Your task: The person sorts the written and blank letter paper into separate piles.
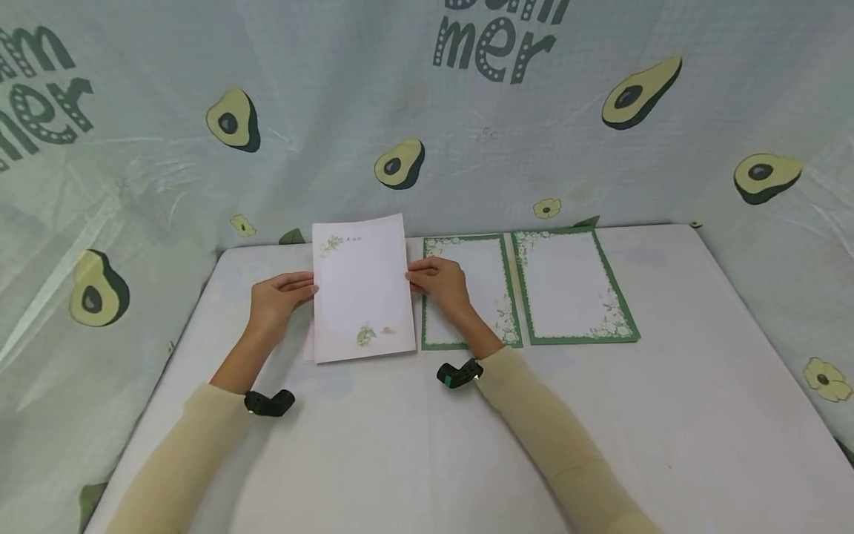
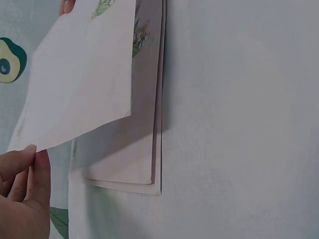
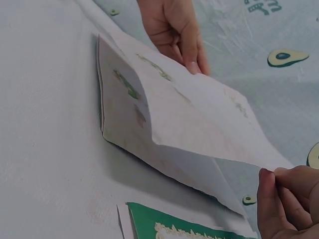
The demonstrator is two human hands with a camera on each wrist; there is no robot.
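A pale pink sheet of paper [image 1: 363, 289] with small green leaf prints is lifted above the table's left half. My left hand [image 1: 276, 304] pinches its left edge between thumb and fingers, and my right hand [image 1: 442, 285] pinches the right edge. In the left wrist view the raised sheet tilts over a stack of similar pink sheets [image 2: 142, 154], whose edges are slightly uneven. The right wrist view also shows that stack [image 3: 164, 154] lying under the lifted sheet, apart from it along the near side.
Right of the stack lie a green-bordered sheet [image 1: 460, 326], partly behind my right forearm, and another green-bordered sheet [image 1: 567, 289] beside it. All rest on a white-covered table [image 1: 373, 460]. An avocado-print cloth [image 1: 320, 89] hangs behind and at the sides.
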